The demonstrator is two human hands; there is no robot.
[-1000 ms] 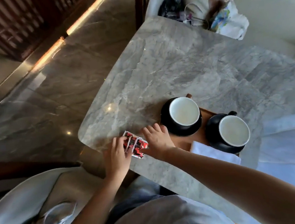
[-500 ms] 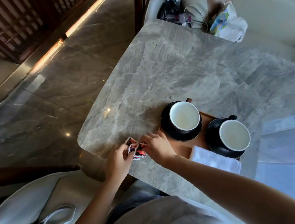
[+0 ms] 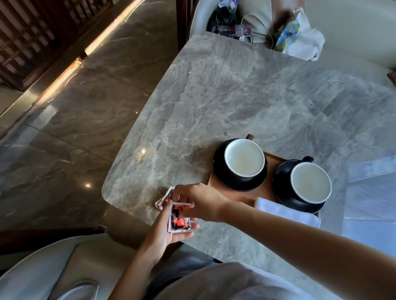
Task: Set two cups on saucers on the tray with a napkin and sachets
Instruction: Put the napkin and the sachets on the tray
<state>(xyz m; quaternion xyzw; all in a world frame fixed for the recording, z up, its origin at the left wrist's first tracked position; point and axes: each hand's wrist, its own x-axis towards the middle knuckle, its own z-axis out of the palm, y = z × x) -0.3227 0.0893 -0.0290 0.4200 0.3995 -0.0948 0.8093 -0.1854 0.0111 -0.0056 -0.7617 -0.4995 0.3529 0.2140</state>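
At the near corner of the grey marble table, just left of the wooden tray, the left hand grips red sachets in its curled fingers. The right hand arches over them, fingertips pinching the stack's far end.

I see black cups, white inside; black saucers; brown tray; white napkin; red-black-white sachets; grey veined bench.

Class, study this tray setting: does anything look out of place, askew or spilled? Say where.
The sachets are not on the tray: the left hand and right hand hold them over the table corner beside it. Both cups stand upright on saucers; nothing spilled.
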